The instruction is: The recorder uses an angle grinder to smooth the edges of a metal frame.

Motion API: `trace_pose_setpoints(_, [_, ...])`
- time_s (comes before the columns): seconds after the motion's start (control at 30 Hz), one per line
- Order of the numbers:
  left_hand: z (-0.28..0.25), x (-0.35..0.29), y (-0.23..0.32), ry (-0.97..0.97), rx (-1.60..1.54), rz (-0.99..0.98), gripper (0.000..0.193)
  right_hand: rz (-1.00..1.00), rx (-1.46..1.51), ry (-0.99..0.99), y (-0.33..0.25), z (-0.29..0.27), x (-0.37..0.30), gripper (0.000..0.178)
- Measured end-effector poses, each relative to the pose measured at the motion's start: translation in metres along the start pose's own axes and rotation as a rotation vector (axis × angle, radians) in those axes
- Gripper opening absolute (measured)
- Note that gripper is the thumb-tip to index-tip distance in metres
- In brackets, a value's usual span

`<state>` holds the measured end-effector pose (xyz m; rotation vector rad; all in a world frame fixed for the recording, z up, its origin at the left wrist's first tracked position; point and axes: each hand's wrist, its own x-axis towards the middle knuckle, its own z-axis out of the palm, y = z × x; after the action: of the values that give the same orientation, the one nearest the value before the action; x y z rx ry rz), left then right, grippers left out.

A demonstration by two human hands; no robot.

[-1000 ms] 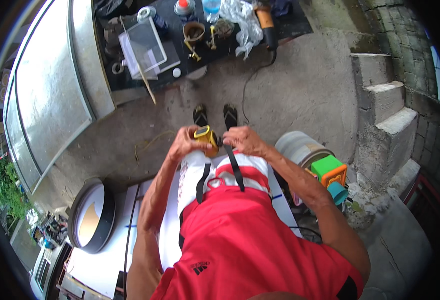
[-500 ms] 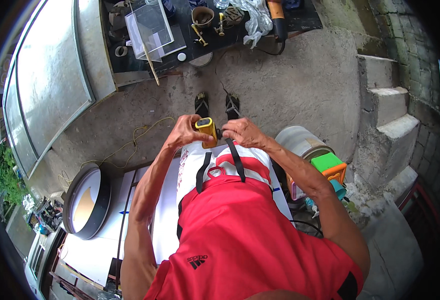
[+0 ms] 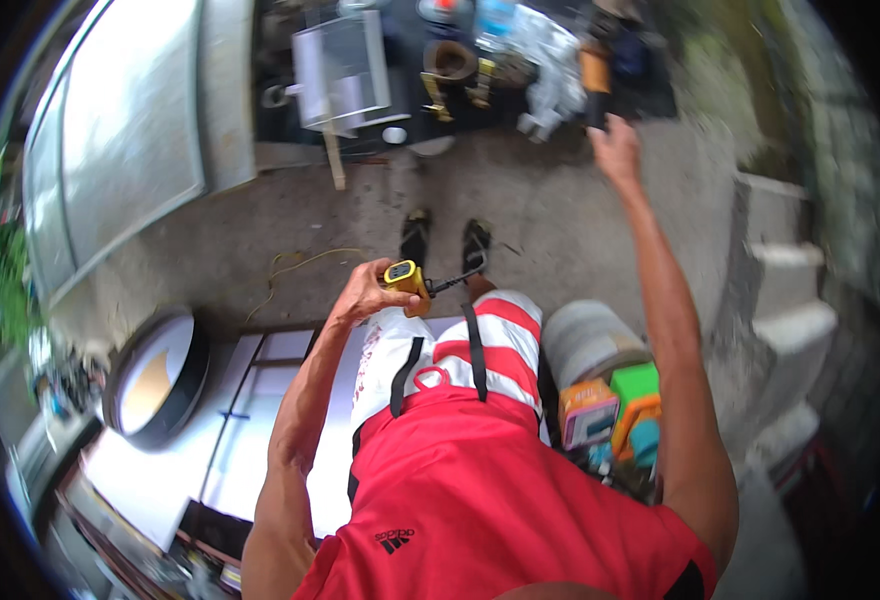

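yellow socket, pinched in fingers of left hand. near orange tool, right hand; cannot tell finger pose.

A grey concrete floor is spread out beyond the near edge of the black worktop. The worktop's left edge is flanked by a large, pale, shiny panel, divided by thin strips. Past the near right corner, rough concrete steps are set beside a grey wall, which is blurred. Green foliage is seen outside the panel, on which bright daylight is reflected as a white glare.
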<state>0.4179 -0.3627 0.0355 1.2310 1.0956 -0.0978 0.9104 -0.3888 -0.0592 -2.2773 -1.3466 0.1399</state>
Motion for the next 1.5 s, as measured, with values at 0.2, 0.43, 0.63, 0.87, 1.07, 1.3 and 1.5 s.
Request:
trace_pose_setpoints(0.2, [-0.029,-0.001,-0.068,0.382,0.108,-0.105,0.06,0.409,0.384,-0.55,0.078,0.056,0.093,0.062])
trace_pose_setpoints(0.43, [-0.062,-0.008,-0.124,0.619,0.231,-0.191,0.061,0.547,0.791,-0.717,0.083,0.05,0.116,0.049])
trace_pose_setpoints(0.63, [-0.094,0.026,-0.173,0.699,0.205,-0.323,0.061,0.929,1.251,-0.725,0.093,0.026,0.124,0.042])
trace_pose_setpoints(0.87, [-0.127,0.095,-0.245,0.804,0.047,-0.386,0.054,0.707,1.394,-0.609,0.056,-0.031,0.001,0.055])
trace_pose_setpoints(1.07, [-0.139,0.15,-0.317,0.801,-0.179,-0.591,0.064,0.908,1.225,-0.54,-0.003,-0.084,-0.14,0.059])
trace_pose_setpoints(1.3, [-0.192,0.188,-0.383,0.96,-0.369,-0.667,0.079,1.161,1.017,-0.636,-0.096,-0.074,-0.252,0.05])
trace_pose_setpoints(1.5, [-0.243,0.182,-0.376,0.826,-0.325,-0.639,0.079,1.126,0.903,-0.866,-0.191,-0.031,-0.265,0.047])
